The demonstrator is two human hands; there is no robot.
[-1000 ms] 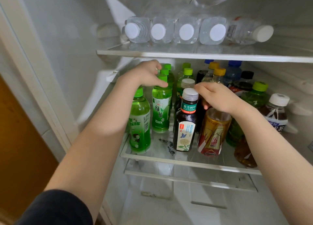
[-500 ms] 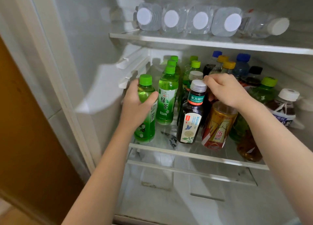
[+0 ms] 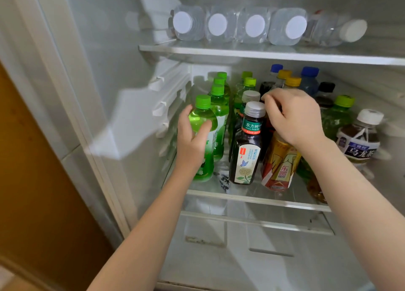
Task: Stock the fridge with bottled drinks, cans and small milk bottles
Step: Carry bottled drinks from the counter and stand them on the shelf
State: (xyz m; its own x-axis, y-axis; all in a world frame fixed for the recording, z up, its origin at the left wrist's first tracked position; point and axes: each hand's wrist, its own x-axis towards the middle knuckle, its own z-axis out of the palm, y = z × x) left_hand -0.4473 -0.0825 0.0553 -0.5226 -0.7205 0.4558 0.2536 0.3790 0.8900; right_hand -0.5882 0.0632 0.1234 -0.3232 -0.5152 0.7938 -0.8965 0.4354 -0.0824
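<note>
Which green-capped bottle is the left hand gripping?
The frontmost green bottle in the left row; the left hand wraps its body, the rest stand behind it or farther right.

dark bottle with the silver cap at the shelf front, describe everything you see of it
The dark tea bottle stands upright at the front of the glass shelf, sealed, near-black liquid inside. It has a ribbed silver cap, a teal neck band with white Chinese characters, and a pale lower label with a blue butterfly and a flower. A gold can stands close on its right. The right hand curls its fingers just beside the cap; contact cannot be told.
</note>
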